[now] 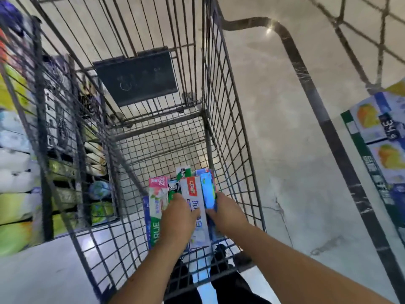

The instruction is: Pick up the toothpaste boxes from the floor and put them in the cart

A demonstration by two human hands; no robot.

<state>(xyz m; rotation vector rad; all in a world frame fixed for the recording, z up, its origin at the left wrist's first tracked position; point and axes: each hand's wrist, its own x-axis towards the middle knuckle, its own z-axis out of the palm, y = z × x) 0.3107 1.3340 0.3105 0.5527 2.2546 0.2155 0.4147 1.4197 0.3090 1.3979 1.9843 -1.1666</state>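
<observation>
Both my arms reach down into a grey wire shopping cart (230, 132). Between my hands is a bundle of several toothpaste boxes (192, 187), low over the cart's mesh bottom near its right wall. My left hand (178, 218) grips the left side of the bundle, by a pink and green box (156, 200). My right hand (228, 212) clamps the right side, against a bright blue box (208, 191). A white box with a red label lies in the middle. Whether the boxes rest on the mesh is unclear.
The cart's dark fold-down seat flap (135, 79) hangs at its far end. Store shelves with packaged goods (17, 183) stand close on the left. A stack of printed cartons (383, 139) stands on the right. Another cart's frame (317, 102) crosses the grey floor.
</observation>
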